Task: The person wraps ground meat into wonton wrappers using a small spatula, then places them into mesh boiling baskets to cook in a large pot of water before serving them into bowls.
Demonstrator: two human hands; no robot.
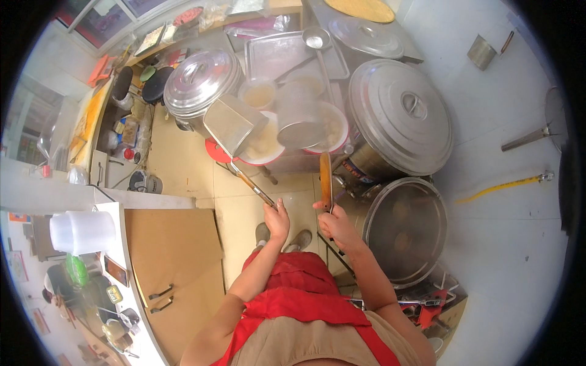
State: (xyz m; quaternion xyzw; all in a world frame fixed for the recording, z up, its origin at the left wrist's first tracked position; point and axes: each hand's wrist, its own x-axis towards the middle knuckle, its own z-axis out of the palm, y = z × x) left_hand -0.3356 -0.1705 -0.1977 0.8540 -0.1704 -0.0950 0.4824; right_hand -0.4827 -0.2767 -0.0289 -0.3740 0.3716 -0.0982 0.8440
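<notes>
My left hand (277, 222) grips the long handle of a deep metal noodle strainer (229, 121). It tilts over the left edge of a white bowl (273, 153) with a red rim, which holds pale food in broth. In my right hand (338, 227) is the wooden handle (325, 178) of a second deep strainer (300, 114), blurred, tilted beside another red-rimmed bowl (336, 128) and partly covering it. Behind them stand a bowl of yellowish broth (258, 95) and a similar bowl (307, 83), partly hidden. What the strainers contain cannot be made out.
A large lidded pot (398, 119) stands right of the bowls, with an open steel pot (405, 233) of dark liquid nearer me. Another lidded pot (201, 82) is at left. A ladle (317, 41) rests across a metal tray (261, 55). A counter (132, 283) carries stacked plastic tubs (82, 232).
</notes>
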